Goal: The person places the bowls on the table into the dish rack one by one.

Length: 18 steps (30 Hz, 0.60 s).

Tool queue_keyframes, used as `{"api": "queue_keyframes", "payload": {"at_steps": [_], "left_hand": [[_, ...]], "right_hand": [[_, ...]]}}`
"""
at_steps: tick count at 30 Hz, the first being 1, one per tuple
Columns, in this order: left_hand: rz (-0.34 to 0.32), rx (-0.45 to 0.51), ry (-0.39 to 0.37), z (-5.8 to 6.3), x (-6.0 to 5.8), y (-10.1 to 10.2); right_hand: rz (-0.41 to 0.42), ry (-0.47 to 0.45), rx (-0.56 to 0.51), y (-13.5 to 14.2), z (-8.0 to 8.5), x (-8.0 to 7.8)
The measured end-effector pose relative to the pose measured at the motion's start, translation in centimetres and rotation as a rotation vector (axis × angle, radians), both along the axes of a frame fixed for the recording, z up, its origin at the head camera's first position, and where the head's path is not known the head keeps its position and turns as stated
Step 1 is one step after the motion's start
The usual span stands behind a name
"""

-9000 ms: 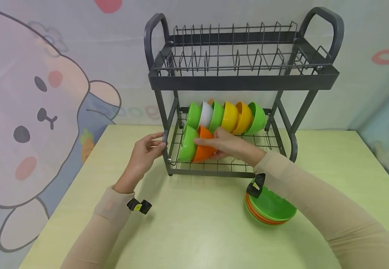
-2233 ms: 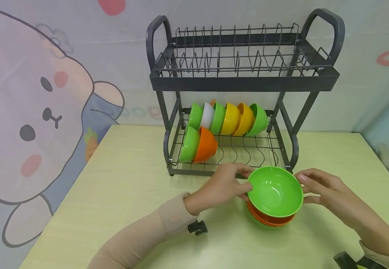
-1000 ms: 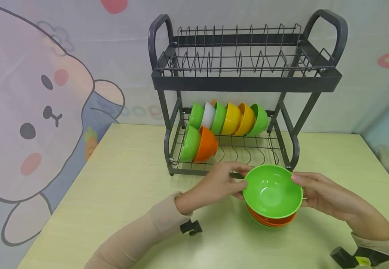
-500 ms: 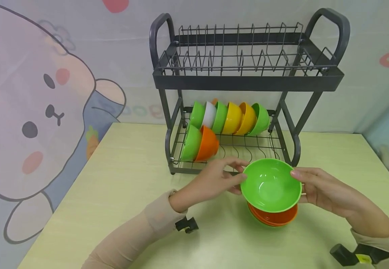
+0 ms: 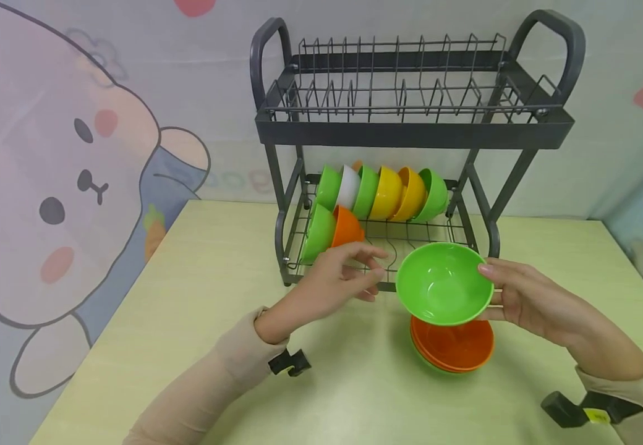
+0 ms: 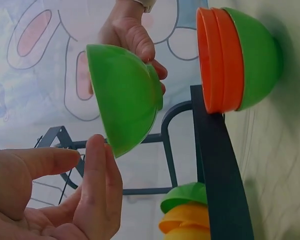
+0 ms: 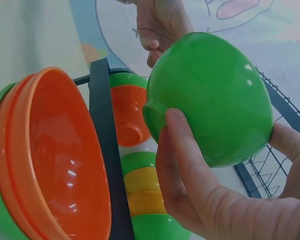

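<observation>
My right hand (image 5: 544,306) holds a green bowl (image 5: 445,284) by its right side, thumb at the rim and fingers under it. In the right wrist view the fingertips press the underside of the green bowl (image 7: 210,100) near its foot. My left hand (image 5: 329,287) is off the bowl's left side, its fingers loosely bent with nothing in them. In the left wrist view the fingertips of the left hand (image 6: 65,195) overlap the lower rim of the green bowl (image 6: 125,100). Below the held bowl stands a stack of orange bowls (image 5: 460,346) with a green one at the bottom.
A dark two-tier dish rack (image 5: 410,135) stands at the back of the table (image 5: 188,296). On its lower shelf, a back row of bowls (image 5: 386,193) leans on edge. In front at the left lean a green bowl (image 5: 317,232) and an orange bowl (image 5: 346,227).
The green bowl has been lifted off the stack and moved up towards the rack, uncovering the orange bowls. My left hand has let go and moved left; the right still holds the bowl.
</observation>
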State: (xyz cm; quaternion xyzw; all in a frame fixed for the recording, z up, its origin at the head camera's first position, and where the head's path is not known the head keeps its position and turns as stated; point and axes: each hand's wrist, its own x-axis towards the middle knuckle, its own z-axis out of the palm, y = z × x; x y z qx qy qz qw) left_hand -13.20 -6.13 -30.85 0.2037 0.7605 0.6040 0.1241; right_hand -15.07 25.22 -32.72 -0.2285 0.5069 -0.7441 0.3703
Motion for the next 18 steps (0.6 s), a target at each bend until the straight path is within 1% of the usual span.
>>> {"api": "queue_keyframes", "payload": {"at_steps": [1,4,7,8,11,14,18], "left_hand": [[0.010,-0.010,0.008,0.5,0.2,-0.3],[0.038,-0.039,0.050,0.9,0.3,-1.3],[0.067,-0.083,0.110,1.2,0.2,-2.3],[0.080,-0.094,0.133,0.9,-0.1,-2.7],[0.139,-0.164,0.198,1.2,-0.3,-3.8],[0.200,-0.216,0.215,1.5,-0.5,-4.7],[0.269,-0.254,0.236,1.9,-0.6,-5.9]], "right_hand": [[-0.010,-0.001,0.005,-0.1,0.1,0.0],[-0.042,0.005,0.036,-0.3,0.3,-0.1],[-0.089,0.016,0.083,-0.6,0.6,-0.2],[-0.105,0.025,0.103,-0.7,0.7,-0.3],[-0.161,0.045,0.166,-1.1,1.2,-0.4],[-0.213,0.066,0.227,-1.7,1.8,-0.6],[-0.245,0.090,0.271,-2.6,2.2,-1.1]]}}
